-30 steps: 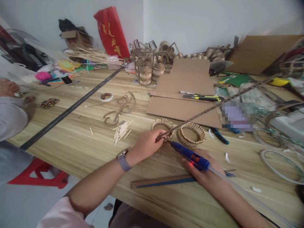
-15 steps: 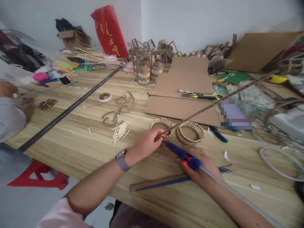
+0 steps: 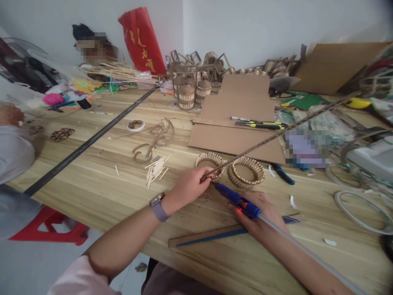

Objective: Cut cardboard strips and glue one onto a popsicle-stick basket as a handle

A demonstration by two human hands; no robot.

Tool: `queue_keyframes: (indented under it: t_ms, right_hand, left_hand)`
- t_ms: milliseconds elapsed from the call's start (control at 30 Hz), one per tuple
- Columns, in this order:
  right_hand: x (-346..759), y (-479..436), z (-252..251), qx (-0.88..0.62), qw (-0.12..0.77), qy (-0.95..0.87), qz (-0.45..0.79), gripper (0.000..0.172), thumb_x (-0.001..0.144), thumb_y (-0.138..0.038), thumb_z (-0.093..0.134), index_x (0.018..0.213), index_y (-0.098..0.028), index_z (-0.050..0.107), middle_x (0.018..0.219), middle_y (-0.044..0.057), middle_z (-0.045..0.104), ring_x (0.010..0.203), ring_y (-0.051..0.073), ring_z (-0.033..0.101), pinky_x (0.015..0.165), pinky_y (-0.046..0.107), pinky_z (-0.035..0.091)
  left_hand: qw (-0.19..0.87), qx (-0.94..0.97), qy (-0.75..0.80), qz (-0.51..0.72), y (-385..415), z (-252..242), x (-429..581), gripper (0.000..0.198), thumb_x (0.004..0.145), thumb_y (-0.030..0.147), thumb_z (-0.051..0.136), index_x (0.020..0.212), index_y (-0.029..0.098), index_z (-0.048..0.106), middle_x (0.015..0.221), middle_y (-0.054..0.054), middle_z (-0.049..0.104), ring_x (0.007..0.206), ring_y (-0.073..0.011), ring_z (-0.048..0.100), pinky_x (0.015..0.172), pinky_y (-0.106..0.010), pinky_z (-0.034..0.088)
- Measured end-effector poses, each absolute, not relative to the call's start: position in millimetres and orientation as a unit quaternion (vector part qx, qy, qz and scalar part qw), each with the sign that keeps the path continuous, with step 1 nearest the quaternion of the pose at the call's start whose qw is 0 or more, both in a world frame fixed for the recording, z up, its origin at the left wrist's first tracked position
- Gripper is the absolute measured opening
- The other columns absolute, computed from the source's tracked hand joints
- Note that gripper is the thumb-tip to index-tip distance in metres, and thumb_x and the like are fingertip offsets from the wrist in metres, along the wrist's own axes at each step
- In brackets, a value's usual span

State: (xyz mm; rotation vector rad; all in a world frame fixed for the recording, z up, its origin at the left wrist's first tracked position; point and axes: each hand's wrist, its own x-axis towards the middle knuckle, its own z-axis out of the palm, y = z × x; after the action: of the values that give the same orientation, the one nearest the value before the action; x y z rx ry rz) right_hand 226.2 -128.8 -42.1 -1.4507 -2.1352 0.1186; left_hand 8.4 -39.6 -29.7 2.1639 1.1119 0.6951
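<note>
My left hand (image 3: 194, 183) is closed on the near end of a long, thin cardboard strip (image 3: 260, 143) that slants up to the far right. In my right hand (image 3: 260, 209) is a blue hot glue gun (image 3: 236, 199), a red light glowing on it and a clear glue stick out of its back. Its nozzle points at the strip's end, by my left fingertips; whether it touches I cannot tell. Just behind my left hand lies one slatted ring (image 3: 206, 157), partly hidden by it. Another slatted ring (image 3: 245, 172) rests to the right.
Small wooden sticks (image 3: 156, 171) and curled strips (image 3: 149, 149) lie left of the rings. Cardboard sheets (image 3: 233, 137) with cutters, pliers (image 3: 284, 174) and tape rolls (image 3: 362, 211) are around. Little lantern-like baskets (image 3: 186, 96) stand behind. Another person's hand (image 3: 10, 114) is far left.
Both my hands, the strip and the glue gun stay almost in place. At the far left, the other person's hand has shifted slightly.
</note>
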Motion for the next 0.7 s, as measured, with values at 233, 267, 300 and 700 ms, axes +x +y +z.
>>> queue_keyframes:
  t_ms: [233, 267, 300, 700]
  right_hand:
    - [230, -129, -48, -0.536, 0.262, -0.803, 0.005, 0.026, 0.094, -0.04, 0.055, 0.073, -0.024, 0.057, 0.067, 0.001, 0.065, 0.063, 0.019, 0.061, 0.064, 0.03, 0.047]
    - [231, -129, -49, -0.534, 0.261, -0.804, 0.002, 0.026, 0.095, -0.039, 0.055, 0.074, -0.024, 0.057, 0.067, 0.001, 0.065, 0.064, 0.019, 0.061, 0.065, 0.03, 0.047]
    - [232, -129, -50, -0.532, 0.258, -0.807, 0.001, 0.025, 0.095, -0.039, 0.055, 0.075, -0.023, 0.058, 0.068, 0.001, 0.066, 0.065, 0.019, 0.061, 0.065, 0.031, 0.047]
    - [231, -136, -46, -0.516, 0.251, -0.819, 0.003, 0.016, 0.096, -0.034, 0.054, 0.086, -0.023, 0.06, 0.074, 0.001, 0.068, 0.068, 0.018, 0.065, 0.069, 0.032, 0.046]
  left_hand:
    - [0.302, 0.815, 0.416, 0.267, -39, -31, 9, 0.02, 0.091, 0.014, 0.056, 0.105, 0.02, 0.068, 0.107, -0.004, 0.077, 0.099, -0.0204, 0.073, 0.088, -0.031, 0.057]
    - [0.301, 0.815, 0.417, 0.267, -39, -31, 9, 0.02, 0.091, 0.014, 0.056, 0.105, 0.021, 0.068, 0.107, -0.004, 0.077, 0.099, -0.0203, 0.073, 0.088, -0.03, 0.057]
    - [0.301, 0.815, 0.417, 0.268, -39, -31, 9, 0.02, 0.091, 0.015, 0.056, 0.105, 0.021, 0.068, 0.106, -0.004, 0.077, 0.098, -0.02, 0.073, 0.087, -0.03, 0.057]
    - [0.294, 0.816, 0.423, 0.264, -38, -30, 10, 0.023, 0.09, 0.015, 0.056, 0.108, 0.021, 0.068, 0.106, -0.004, 0.077, 0.097, -0.0206, 0.073, 0.086, -0.03, 0.056]
